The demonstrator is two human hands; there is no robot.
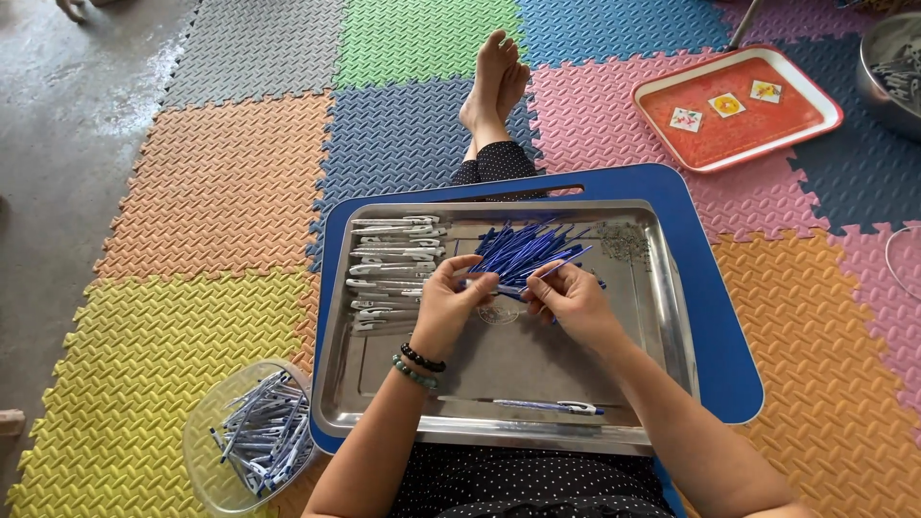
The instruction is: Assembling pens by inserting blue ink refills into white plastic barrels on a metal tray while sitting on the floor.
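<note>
- My left hand (449,305) and right hand (568,299) are together over the middle of the steel tray (672,317), fingertips pinched on one pen part between them; it looks like a blue refill (558,266) going into a barrel, but the join is hidden behind my fingers.
- The tray rests on a blue lap board (715,288) across my legs, so I'd keep both wrists low and steady to stop it rocking.
- The loose heap of blue refills (518,245) lies just beyond my fingers. I'd take one at a time from its near edge, so the rest do not scatter.
- The row of white barrels (393,269) is stacked along the tray's left side, near my left hand. I'd lift from the closest end.
- One assembled pen (549,407) lies alone by the tray's near rim, well apart from the work.
- A small grey pile of tiny pieces (624,240) sits at the far right corner; I cannot tell what they are.
- The clear tub of pens (254,439) stands on the mat at my left, beside the tray.
- An orange tray (734,107) and a metal bowl (892,72) stand well apart, at far right.
</note>
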